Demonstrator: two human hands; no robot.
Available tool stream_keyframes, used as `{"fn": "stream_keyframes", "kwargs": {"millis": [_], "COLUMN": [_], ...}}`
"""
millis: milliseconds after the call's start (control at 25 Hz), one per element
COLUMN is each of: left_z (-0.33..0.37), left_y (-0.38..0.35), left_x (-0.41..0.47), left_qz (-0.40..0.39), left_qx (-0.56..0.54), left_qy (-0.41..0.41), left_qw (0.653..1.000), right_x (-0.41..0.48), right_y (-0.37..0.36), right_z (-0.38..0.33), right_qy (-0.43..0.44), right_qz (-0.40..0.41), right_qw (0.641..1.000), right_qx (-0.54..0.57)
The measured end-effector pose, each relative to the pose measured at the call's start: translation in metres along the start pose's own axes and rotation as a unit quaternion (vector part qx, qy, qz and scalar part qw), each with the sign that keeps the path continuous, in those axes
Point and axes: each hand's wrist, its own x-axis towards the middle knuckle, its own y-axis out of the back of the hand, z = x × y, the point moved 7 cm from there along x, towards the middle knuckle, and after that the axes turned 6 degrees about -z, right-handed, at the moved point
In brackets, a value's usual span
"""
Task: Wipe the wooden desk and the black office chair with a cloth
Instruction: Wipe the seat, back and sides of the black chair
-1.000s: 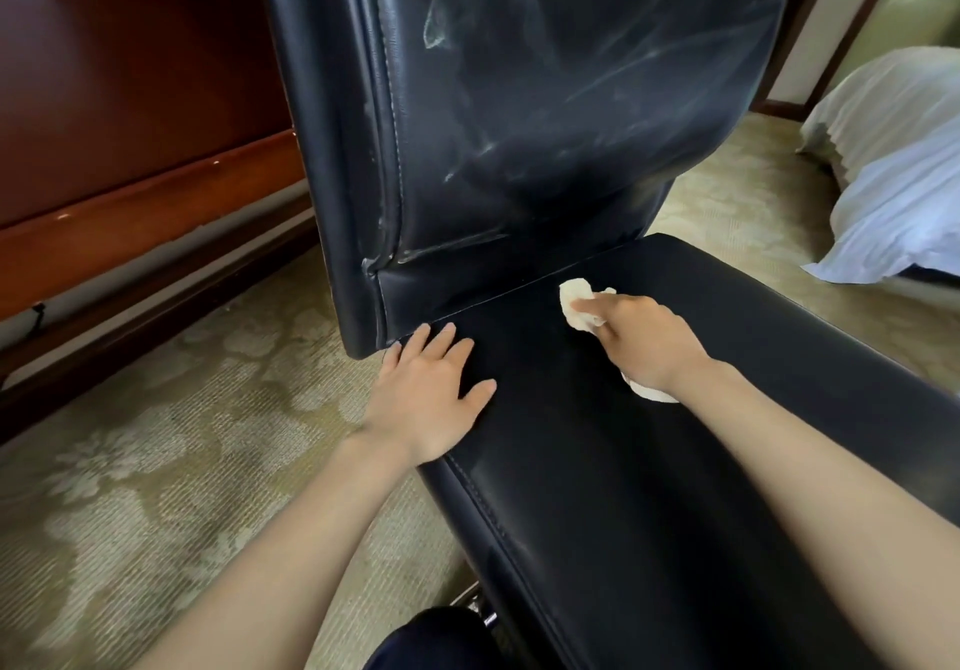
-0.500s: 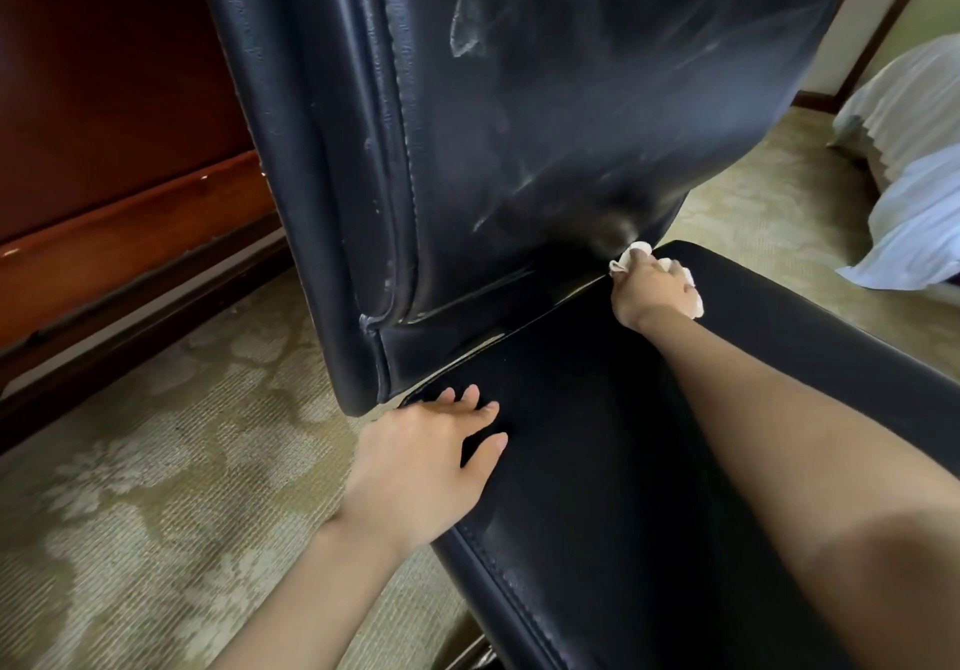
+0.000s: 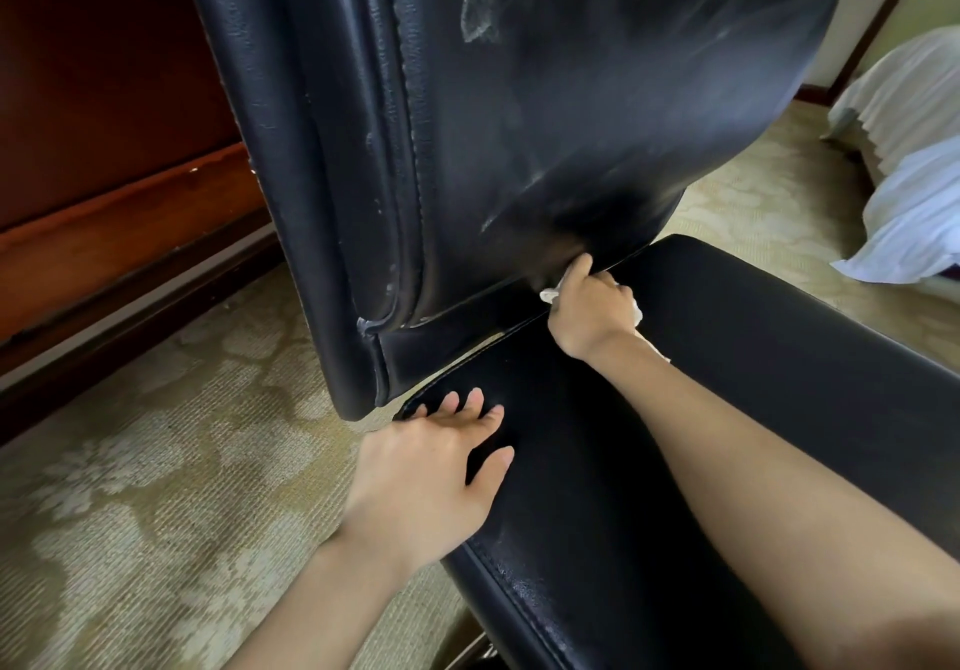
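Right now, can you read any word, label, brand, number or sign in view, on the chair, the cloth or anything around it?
None: no readable text anywhere in this view.
Black office chair backrest: only pale smears and scuffs, no tag or logo.
Seat: plain.
Cloth gripped by the right hand: plain white where it shows.
Wooden panel and white bedding: no markings.

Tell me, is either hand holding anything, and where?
The right hand grips a white cloth by its bunched middle; the left hand lies flat on the seat, empty.
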Motion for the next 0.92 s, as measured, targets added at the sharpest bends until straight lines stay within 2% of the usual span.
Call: {"fn": "stream_keyframes", "kwargs": {"millis": [160,280,440,560,720,920], "left_z": [0.001,0.002,0.006,0.009,0.011,0.012], "left_y": [0.001,-0.003,-0.001,-0.004,-0.003,0.000], "left_x": [-0.008,-0.011,-0.016,-0.020,-0.027,-0.055], "left_qz": [0.030,0.012,0.016,0.017,0.009,-0.001], "left_qx": [0.001,0.026,0.034,0.037,-0.016,-0.080], "left_qy": [0.012,0.015,0.025,0.023,0.000,-0.047], "left_qw": [0.999,0.999,0.999,0.999,1.000,0.996], "right_x": [-0.013,-0.038,-0.072,-0.097,-0.132,-0.162], "right_y": [-0.004,-0.007,0.002,0.005,-0.004,-0.006], "right_z": [-0.010,-0.033,-0.047,-0.055,-0.061,-0.044], "right_qy": [0.027,0.085,0.140,0.176,0.262,0.258], "right_qz": [-0.006,0.012,0.022,-0.003,-0.026,-0.078], "right_qw": [0.999,0.996,0.988,0.978,0.949,0.932], "right_qx": [0.017,0.015,0.062,0.109,0.172,0.241]}}
